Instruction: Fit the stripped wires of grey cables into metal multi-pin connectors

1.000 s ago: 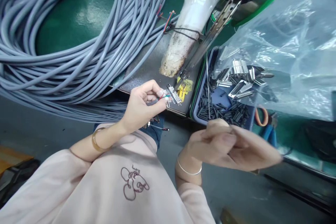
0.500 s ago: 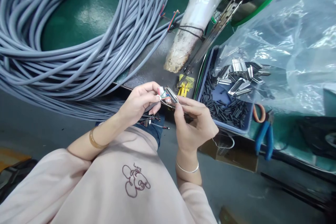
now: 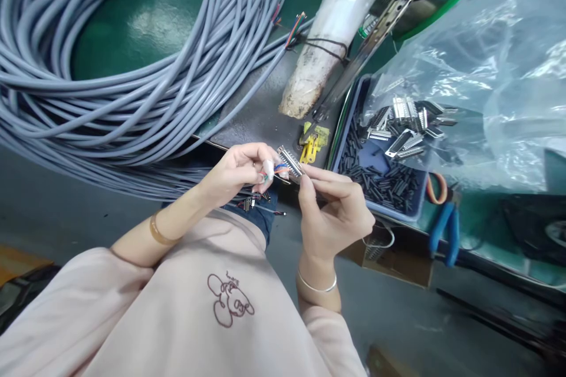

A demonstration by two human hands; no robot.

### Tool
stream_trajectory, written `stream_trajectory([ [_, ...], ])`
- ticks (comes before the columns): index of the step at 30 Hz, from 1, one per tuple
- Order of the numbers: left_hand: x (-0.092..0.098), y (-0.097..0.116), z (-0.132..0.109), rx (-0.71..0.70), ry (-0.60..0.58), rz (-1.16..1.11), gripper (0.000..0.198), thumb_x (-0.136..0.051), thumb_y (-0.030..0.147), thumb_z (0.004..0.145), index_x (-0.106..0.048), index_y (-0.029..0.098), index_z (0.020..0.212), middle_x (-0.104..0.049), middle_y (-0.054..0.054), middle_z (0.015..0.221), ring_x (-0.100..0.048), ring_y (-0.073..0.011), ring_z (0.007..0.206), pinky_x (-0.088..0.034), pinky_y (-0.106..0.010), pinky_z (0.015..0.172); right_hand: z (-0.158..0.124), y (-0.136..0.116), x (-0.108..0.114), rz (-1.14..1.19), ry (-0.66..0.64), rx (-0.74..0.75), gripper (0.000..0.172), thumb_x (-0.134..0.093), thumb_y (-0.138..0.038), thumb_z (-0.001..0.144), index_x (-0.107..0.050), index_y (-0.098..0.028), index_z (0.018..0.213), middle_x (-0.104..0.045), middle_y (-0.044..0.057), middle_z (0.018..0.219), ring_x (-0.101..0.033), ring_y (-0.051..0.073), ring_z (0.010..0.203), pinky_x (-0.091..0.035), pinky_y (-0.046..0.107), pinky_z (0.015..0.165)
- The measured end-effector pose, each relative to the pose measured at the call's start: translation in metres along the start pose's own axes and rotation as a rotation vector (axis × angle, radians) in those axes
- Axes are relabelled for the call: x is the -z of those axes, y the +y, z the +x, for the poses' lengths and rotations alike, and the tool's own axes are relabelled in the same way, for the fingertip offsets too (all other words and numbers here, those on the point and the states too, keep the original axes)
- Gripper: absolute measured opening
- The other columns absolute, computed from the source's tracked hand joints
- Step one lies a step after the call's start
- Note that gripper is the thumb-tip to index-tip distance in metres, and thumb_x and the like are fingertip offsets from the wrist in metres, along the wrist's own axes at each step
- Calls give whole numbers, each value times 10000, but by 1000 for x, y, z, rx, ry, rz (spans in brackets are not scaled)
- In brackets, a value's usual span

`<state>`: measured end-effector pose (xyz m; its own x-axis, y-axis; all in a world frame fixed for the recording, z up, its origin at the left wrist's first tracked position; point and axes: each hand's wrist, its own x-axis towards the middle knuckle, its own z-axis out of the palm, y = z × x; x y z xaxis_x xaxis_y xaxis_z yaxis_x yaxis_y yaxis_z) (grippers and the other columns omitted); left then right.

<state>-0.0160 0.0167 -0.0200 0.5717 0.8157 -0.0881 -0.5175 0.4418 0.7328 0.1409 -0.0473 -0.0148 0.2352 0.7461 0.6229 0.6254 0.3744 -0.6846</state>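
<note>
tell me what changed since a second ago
The right hand moved leftward, toward the left hand, and now grips the silver metal multi-pin connector by one end. The left hand still pinches thin coloured wires; the blue plastic bin and thick grey cables stayed put.

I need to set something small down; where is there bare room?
Green tabletop shows bare inside the curving grey cables; a smaller patch of dark plate lies free between those cables and the white wrapped roll. Crowded: the blue tray of connectors, and between left hand and right hand.
</note>
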Motion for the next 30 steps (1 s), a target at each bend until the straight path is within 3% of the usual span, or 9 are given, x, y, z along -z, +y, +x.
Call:
stream_trajectory([
  [9, 7, -4, -2, -55, -32, 93, 297, -870, 338, 703, -650, 140, 730, -625, -13, 804, -543, -51, 528, -437, -185, 482, -5, 3, 1, -29, 15, 50, 187, -739, -49, 845, -653, -211, 881, -810, -6, 945, -790, 134, 852, -639, 242, 719],
  [16, -16, -2, -6, -107, 172, 421, 221, -840, 269, 732, -658, 144, 730, -670, -23, 751, -599, -86, 639, -524, -186, 602, -3, 6, -3, -45, 42, 6, 143, -733, -90, 864, -655, -210, 870, -806, -7, 931, -793, 142, 855, -658, 247, 722],
  [19, -24, 0, -6, -104, 253, 450, 230, -832, 270, 741, -636, 151, 722, -643, 2, 656, -553, -67, 537, -473, -174, 517, -1, 7, 0, -30, -29, -10, 124, -720, -108, 884, -654, -212, 903, -807, -4, 932, -795, 140, 833, -655, 234, 694],
  [23, -24, 3, -3, 0, 211, 389, 270, -829, 279, 750, -587, 164, 715, -565, 49, 511, -486, -48, 417, -395, -157, 425, 5, 5, 8, -21, -66, -25, 111, -705, -137, 904, -627, -215, 892, -805, 6, 950, -796, 152, 808, -611, 223, 579],
  [26, -21, 4, -1, 48, 183, 354, 279, -843, 285, 736, -593, 159, 724, -563, 49, 495, -495, -48, 417, -402, -149, 426, 8, 2, 12, -80, -157, 84, 159, -738, -106, 872, -627, -220, 877, -808, 15, 1000, -791, 152, 866, -611, 231, 638],
  [30, -20, 3, -1, 73, 178, 312, 274, -849, 279, 725, -605, 158, 754, -569, 54, 500, -505, -47, 423, -414, -141, 428, 7, 1, 8, -105, -202, 175, 181, -722, -71, 875, -629, -224, 899, -782, -18, 887, -747, 102, 768, -595, 207, 659],
])
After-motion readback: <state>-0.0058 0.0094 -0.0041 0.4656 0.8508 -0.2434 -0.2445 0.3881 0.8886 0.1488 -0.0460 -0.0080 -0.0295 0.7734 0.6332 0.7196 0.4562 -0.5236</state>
